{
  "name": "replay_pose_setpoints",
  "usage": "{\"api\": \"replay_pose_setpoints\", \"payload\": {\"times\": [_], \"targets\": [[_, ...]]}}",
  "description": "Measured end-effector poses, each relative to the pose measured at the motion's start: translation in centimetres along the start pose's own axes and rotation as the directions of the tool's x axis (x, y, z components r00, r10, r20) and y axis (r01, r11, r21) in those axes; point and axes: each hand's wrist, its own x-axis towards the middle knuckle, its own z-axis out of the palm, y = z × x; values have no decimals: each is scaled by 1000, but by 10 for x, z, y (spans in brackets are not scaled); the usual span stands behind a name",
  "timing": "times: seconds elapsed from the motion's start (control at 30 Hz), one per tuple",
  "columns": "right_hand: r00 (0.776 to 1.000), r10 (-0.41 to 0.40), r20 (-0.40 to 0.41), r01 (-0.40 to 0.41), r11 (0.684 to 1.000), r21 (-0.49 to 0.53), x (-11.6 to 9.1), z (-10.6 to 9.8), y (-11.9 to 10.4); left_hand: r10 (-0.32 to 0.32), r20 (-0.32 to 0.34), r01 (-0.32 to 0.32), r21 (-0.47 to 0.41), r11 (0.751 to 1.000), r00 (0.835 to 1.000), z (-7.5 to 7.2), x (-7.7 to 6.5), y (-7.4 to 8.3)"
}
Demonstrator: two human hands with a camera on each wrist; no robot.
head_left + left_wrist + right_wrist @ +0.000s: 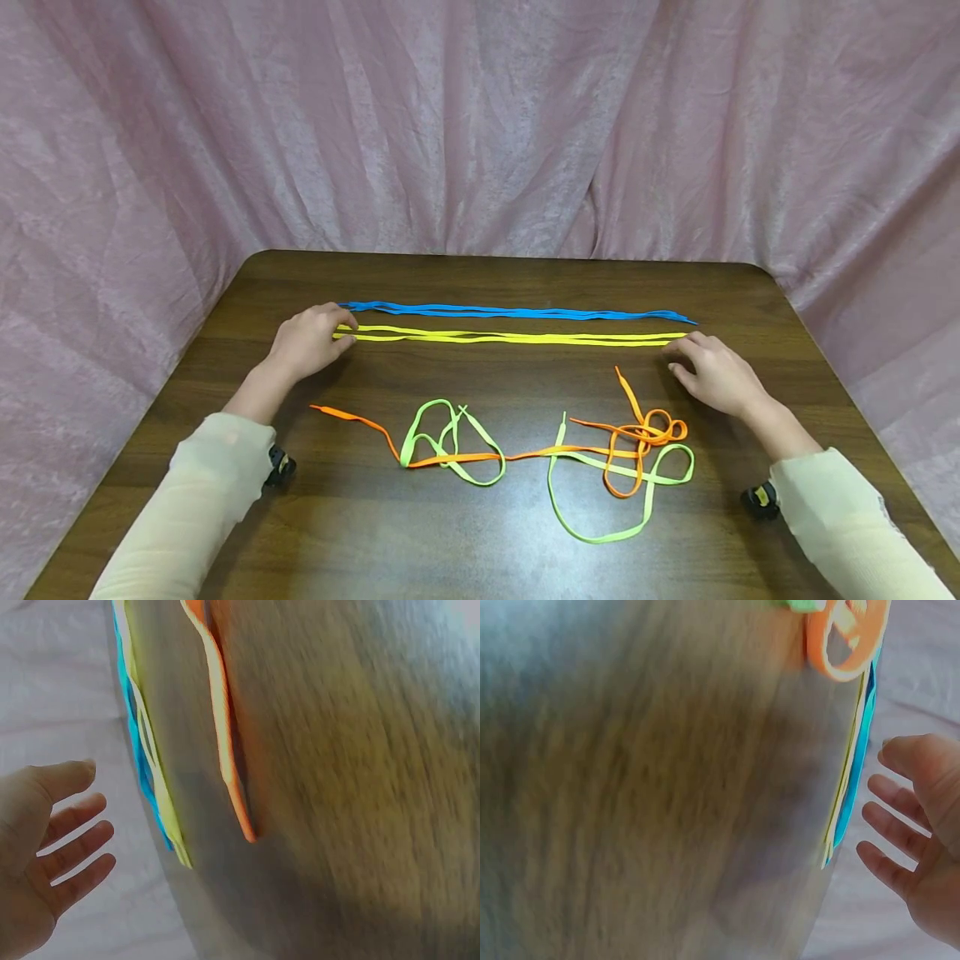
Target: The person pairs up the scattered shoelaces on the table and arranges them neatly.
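Two flat yellow shoelaces point(480, 337) lie straight, side by side, across the table. Just behind them runs a bundle of blue shoelaces point(480, 311), laid nearly parallel. At the yellow laces' left end is my left hand point(309, 340), fingers loosely bent and thumb apart. My right hand point(712, 372) hovers around their right end, also with relaxed, parted fingers. In the left wrist view, the left fingers point(79, 851) hold nothing and the yellow lace ends point(180, 847) show beside them. The right wrist view likewise shows the right fingers point(892, 825) separated, with nothing pinched.
Nearer me, an orange shoelace point(352, 417) stretches across the wooden table point(375, 533) into a looped tangle on the right. Light green shoelaces point(600, 537) lie in loose loops, crossing the orange. A pink curtain point(480, 125) hangs behind the table's far edge.
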Motion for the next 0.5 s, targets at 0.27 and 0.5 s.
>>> {"api": "replay_pose_setpoints", "payload": {"times": [0.27,0.5], "targets": [[997,-70,9,70,997,20,0,1,-20,121,-7,-121,21,992,993,-2,-6,26],[992,-118,36,117,992,37,1,0,-38,228,20,-229,21,973,973,-4,-20,40]]}}
